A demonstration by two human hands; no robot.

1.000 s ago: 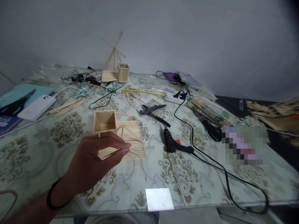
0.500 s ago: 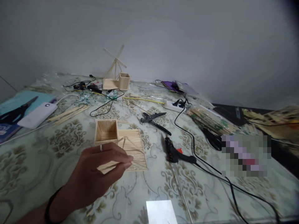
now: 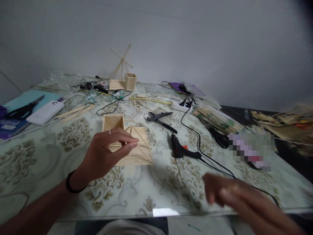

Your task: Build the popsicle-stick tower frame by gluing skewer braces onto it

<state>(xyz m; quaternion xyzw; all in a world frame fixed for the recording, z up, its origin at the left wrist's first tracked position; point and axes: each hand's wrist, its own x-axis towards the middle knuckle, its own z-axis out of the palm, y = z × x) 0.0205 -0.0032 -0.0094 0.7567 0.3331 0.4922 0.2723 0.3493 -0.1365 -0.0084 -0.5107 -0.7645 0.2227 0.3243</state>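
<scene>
My left hand (image 3: 111, 147) is closed in a pinch above a small model, its fingertips on a thin wooden stick (image 3: 144, 152) that slants down to the right. Below it lies the flat base (image 3: 132, 160), made of sticks laid side by side. An open-topped stick box (image 3: 113, 120) stands at the base's back left, partly covered by my hand. Another slanting stick (image 3: 141, 134) leans just behind my fingertips. At the lower right, my right hand (image 3: 227, 191) is over the table, smeared by motion; what its fingers hold, if anything, cannot be made out.
A black hot glue gun (image 3: 181, 148) with a clear glue stick lies right of the model, pliers (image 3: 160, 120) behind it. A finished windmill model (image 3: 123, 81) stands by the wall. Scissors (image 3: 24, 109), a white power bank (image 3: 46, 112), bagged sticks (image 3: 217, 119) and cables surround them.
My right hand has come into view at the lower right. My left hand keeps its pinch over the model. The whole view has shifted, showing the table's front edge.
</scene>
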